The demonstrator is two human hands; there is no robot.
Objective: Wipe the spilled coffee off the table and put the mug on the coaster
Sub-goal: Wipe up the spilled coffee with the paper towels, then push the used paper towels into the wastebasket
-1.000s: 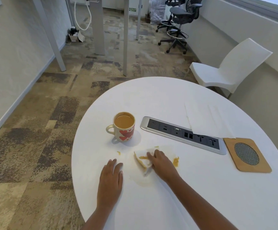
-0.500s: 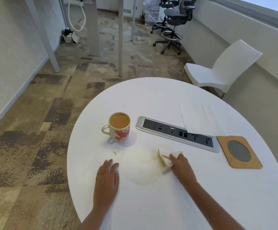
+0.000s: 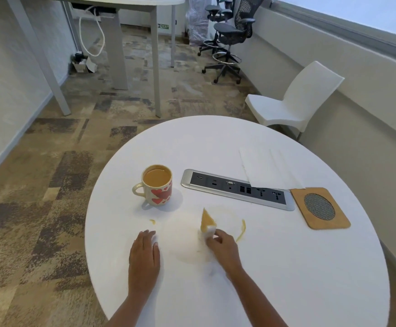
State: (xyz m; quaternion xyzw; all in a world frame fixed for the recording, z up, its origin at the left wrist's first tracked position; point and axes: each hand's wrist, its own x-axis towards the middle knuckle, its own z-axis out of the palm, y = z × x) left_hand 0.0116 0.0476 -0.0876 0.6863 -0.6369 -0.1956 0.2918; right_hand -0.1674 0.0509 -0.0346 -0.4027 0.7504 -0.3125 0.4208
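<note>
A cream mug with red hearts, full of coffee, stands on the round white table, handle to the left. My right hand grips a white tissue whose raised tip is soaked brown. A curved streak of coffee lies just right of that hand, a small drop sits below the mug, and a faint wet ring shows between my hands. My left hand rests flat on the table. The square cork coaster with a mesh centre lies at the right.
A silver power-socket strip is set into the table between mug and coaster. White paper sheets lie behind it. A white chair stands beyond the table's far right edge. Desk legs and office chairs stand farther back.
My right hand has swept the tissue right and then back toward the middle, lifting its stained tip. A streak of coffee now shows to its right. My left hand stays flat.
</note>
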